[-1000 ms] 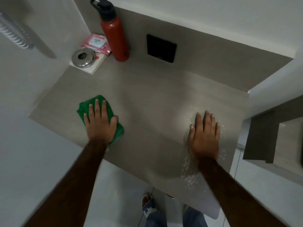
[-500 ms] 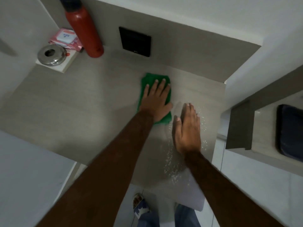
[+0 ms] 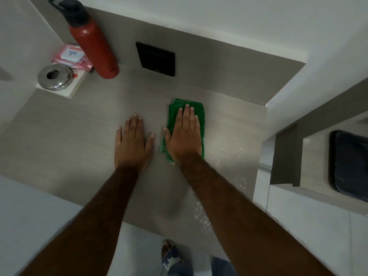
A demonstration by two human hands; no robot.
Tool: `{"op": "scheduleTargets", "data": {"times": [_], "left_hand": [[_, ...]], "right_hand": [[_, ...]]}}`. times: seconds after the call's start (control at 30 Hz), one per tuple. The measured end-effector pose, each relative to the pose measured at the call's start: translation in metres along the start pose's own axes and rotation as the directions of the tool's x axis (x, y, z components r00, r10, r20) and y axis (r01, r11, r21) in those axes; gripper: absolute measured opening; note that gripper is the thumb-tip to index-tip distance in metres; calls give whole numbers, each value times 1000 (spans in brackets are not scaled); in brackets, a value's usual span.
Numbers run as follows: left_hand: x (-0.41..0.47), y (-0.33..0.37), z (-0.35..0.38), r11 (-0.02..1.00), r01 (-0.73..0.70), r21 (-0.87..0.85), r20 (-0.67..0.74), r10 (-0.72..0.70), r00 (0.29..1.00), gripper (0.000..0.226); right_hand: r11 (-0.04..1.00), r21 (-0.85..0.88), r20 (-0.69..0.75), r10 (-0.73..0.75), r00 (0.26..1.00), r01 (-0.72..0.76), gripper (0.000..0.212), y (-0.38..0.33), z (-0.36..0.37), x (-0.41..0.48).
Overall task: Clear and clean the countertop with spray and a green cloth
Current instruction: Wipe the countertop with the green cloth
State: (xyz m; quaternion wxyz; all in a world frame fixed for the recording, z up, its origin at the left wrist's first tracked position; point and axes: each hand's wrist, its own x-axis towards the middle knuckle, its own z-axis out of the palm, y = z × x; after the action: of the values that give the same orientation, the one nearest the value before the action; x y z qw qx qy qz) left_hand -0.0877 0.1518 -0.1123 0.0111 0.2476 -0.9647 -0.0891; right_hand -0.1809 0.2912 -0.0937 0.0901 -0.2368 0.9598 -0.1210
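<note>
Cloth first: folded green microfibre cloth point(image 3: 200, 114) lies flat on grey matte countertop point(image 3: 79, 140), right of centre, w/ its far edge & right edge showing past the fingers and a rumpled corner poking out at the wrist side. Right hand point(image 3: 184, 136) is pressed palm-down on it, fingers straight & close together, thumb out to the left, not pinching, just flat pressure. Left hand point(image 3: 132, 142) lies palm-down on bare counter just beside the cloth, fingers together, thumb spread toward the cloth; holds nothing. Scatter of white spray droplets point(image 3: 229, 150) glistens on the counter to the right of the cloth & runs down toward the near edge. At back left: tall red metal bottle w/ black cap point(image 3: 93, 40), pink wipes pack point(image 3: 72, 56) beside it, round steel lid-like dish point(image 3: 54, 76) on a white block. Black square wall plate point(image 3: 155, 58) on the backsplash behind. Dark tray point(image 3: 348, 164) on a lower shelf, far right.
</note>
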Motion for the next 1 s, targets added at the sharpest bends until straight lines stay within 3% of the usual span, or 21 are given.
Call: {"op": "scheduleTargets", "data": {"times": [0.17,0.47,0.6,0.73,0.83,1.0], "left_hand": [[-1,1,-4,1000,-14,-17,-10,14,1000,72],[-2,1,-2,1000,-15,3,-50,15,999,71],[-2,3,0,1000,-17,12,-55,18,998,70],[-1,3,0,999,-19,26,-40,20,999,71],[-3,8,-2,1000,19,4,-28,-19,999,73],[-26,21,5,997,70,12,-52,-70,996,68]], "right_hand": [[996,-73,24,-57,998,58,77,28,-12,12],[990,-144,-3,-2,1000,1,74,85,-27,29],[990,-140,68,-13,998,23,76,71,-23,-37],[990,-58,144,-120,982,129,87,47,-5,-152],[977,-72,158,-188,969,201,80,46,11,-227],[956,-100,156,-258,954,275,68,67,15,-239]]}}
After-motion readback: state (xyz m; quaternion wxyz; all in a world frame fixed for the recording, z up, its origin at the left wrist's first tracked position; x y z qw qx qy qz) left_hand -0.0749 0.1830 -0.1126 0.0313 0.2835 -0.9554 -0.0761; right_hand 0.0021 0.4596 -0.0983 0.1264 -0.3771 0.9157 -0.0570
